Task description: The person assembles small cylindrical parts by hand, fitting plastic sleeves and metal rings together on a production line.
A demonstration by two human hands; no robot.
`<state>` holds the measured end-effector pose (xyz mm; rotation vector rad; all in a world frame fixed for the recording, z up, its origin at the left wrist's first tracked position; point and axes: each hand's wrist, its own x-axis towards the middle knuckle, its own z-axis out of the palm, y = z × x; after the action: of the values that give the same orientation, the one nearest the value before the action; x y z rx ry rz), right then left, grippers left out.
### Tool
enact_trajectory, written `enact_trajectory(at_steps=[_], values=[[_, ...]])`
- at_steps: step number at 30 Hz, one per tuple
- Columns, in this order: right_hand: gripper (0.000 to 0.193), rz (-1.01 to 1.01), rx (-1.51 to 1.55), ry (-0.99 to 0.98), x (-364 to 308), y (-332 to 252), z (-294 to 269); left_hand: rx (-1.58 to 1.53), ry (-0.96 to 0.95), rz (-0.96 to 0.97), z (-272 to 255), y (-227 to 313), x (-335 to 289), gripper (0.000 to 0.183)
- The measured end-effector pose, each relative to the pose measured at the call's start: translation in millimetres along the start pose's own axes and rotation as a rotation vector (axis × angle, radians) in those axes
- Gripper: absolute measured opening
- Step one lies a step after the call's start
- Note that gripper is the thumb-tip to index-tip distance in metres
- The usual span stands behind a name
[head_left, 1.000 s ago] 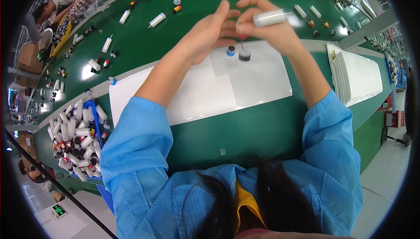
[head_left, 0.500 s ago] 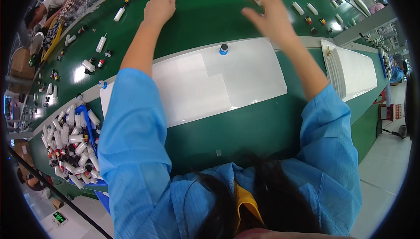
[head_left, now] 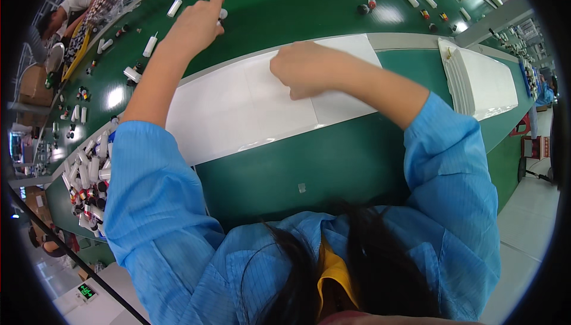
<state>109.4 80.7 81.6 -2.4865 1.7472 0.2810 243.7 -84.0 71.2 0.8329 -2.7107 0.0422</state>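
A loose light-blue smock [head_left: 232, 253] with fine thin stripes and visible seams fills 6 o'clock; its wide, creased left sleeve [head_left: 157, 182] toward 8 o'clock and right sleeve [head_left: 449, 167] between 3 and 4 o'clock leave the lower forearms bare; a bright yellow collar [head_left: 334, 271] shows toward 5 o'clock, between loose hair [head_left: 380, 259]

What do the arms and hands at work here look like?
The left grip and right grip are a person's bare, ungloved hands. The left sleeve and right sleeve are loose, light blue and finely lined, ending well short of the hands.
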Motion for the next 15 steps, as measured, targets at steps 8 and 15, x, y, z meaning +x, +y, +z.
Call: enact_trajectory(at_steps=[8, 15], values=[[0.018, 0.156, 0.409, -0.015, -19, 16, 30, -0.230, -0.283, -0.280, 21, -3, -1, 0.028], [0.013, 0.041, 0.090, 0.266, -32, -9, 36, -0.610, -0.095, -0.214, 15, 28, 6, 0.032]])
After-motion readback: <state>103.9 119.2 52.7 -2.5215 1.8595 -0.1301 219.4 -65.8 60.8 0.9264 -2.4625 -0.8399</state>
